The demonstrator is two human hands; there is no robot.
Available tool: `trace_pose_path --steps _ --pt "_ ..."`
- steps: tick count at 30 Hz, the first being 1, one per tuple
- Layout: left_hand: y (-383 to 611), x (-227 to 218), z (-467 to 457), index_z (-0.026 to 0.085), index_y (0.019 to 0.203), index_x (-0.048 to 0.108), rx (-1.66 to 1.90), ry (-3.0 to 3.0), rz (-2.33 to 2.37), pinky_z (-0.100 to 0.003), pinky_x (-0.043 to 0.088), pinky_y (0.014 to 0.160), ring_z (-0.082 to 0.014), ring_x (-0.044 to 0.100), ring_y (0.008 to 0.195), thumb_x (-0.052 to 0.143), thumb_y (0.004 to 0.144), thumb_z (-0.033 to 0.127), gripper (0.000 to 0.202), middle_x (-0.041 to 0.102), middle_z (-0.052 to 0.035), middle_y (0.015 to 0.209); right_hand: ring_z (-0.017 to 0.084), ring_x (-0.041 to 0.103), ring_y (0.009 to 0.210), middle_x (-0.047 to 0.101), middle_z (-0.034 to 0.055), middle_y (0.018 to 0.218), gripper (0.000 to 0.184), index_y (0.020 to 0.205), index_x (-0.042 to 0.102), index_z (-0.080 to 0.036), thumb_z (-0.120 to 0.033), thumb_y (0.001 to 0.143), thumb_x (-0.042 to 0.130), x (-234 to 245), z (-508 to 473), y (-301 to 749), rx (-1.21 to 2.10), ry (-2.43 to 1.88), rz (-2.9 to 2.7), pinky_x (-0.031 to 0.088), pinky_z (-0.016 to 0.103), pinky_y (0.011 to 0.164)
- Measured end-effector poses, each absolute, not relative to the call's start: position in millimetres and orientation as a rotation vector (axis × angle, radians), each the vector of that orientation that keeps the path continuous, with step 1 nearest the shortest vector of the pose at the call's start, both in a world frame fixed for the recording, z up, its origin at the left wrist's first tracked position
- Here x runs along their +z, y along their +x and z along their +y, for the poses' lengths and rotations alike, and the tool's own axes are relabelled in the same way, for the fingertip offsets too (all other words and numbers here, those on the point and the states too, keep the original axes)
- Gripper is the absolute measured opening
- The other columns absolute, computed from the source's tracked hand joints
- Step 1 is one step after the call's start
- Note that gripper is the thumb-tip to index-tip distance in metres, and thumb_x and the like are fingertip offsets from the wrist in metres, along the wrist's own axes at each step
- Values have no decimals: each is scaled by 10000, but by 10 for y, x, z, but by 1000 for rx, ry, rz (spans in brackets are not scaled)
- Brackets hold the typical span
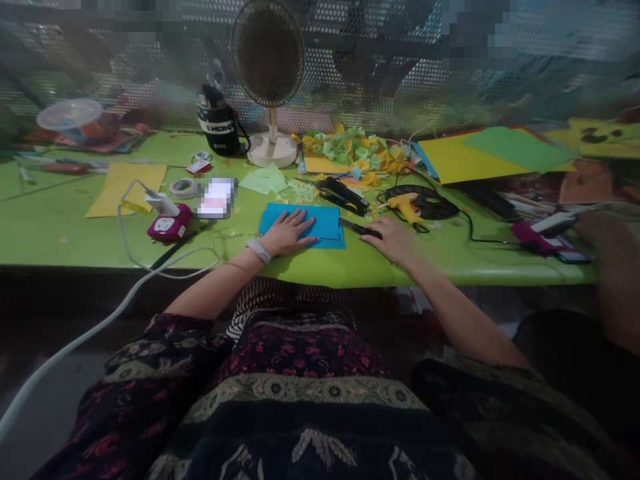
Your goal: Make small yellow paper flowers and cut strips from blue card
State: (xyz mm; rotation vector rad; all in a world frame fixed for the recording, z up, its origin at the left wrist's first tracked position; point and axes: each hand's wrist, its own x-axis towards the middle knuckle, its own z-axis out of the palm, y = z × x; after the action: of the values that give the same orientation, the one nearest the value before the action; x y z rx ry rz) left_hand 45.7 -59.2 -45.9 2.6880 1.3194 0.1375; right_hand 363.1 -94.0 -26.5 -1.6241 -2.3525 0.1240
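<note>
My left hand lies flat with fingers spread on a blue sheet of paper near the front edge of the green table. My right hand rests on the table just right of the sheet, fingers curled over the handles of black scissors whose tip points toward the blue paper. A pale band sits on my left wrist.
A yellow glue gun with black cord lies behind my right hand, a black stapler beside it. Paper flowers, coloured sheets, a desk fan, tape rolls and a pink device with white cable fill the table.
</note>
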Motion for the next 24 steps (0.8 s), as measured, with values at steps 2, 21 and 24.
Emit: trace_pose_path --steps 2,21,24 --pt "456 -460 -591 205 1598 297 129 2690 1319 -489 101 1269 -293 151 1571 300 996 648 747 197 -114 1685 330 586 1118 661 124 1106 344 1163 734 -226 -440 959 559 -268 -943 3624 136 -1585 -2362 468 471 985" --pt "551 -390 -527 184 1601 290 93 2558 1462 -555 92 1258 -332 131 1570 273 988 674 785 164 -133 1691 316 557 1128 657 117 1164 307 1150 744 -262 -404 945 566 -156 -788 3523 234 -1431 -2510 437 466 1013" --pt "570 -373 -526 174 1602 283 70 2575 1461 -555 65 1261 -315 120 1574 269 1005 637 755 165 -133 1691 321 562 1135 654 127 1176 319 1147 748 -240 -400 935 572 -193 -722 3473 280 -1385 -2495 440 466 1001"
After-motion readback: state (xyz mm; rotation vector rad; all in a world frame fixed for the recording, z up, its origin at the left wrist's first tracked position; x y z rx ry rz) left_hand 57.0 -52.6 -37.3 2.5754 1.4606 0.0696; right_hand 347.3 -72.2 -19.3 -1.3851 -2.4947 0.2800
